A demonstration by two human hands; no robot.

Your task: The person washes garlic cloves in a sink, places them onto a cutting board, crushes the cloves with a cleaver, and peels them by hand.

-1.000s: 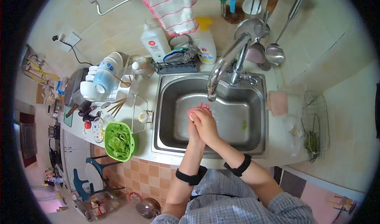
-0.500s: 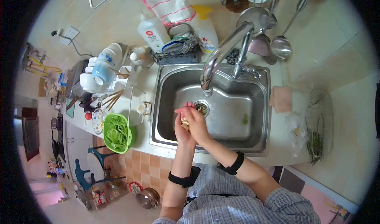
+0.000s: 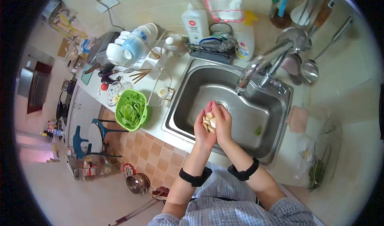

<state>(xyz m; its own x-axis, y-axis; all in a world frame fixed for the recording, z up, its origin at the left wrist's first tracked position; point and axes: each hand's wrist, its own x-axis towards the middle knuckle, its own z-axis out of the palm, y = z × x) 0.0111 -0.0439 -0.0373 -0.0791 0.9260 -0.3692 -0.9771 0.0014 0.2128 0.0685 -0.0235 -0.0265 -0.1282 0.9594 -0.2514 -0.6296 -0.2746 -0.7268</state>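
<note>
Both hands (image 3: 212,126) cupping garlic cloves (image 3: 209,122).

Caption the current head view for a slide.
Two cupped hands hold small pale pieces over a metal sink, left of the faucet.

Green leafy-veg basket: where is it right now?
In the head view, the green basket sits on the counter left of the sink, beside the white wire rack.

I count two hands (image 3: 225,124), two black forearm straps (image 3: 245,171), several garlic cloves (image 3: 209,122) too bunched to number, one sink (image 3: 200,91), one faucet (image 3: 256,68), one green basket (image 3: 146,116), one tomato (image 3: 104,86), one ladle (image 3: 310,70).
</note>
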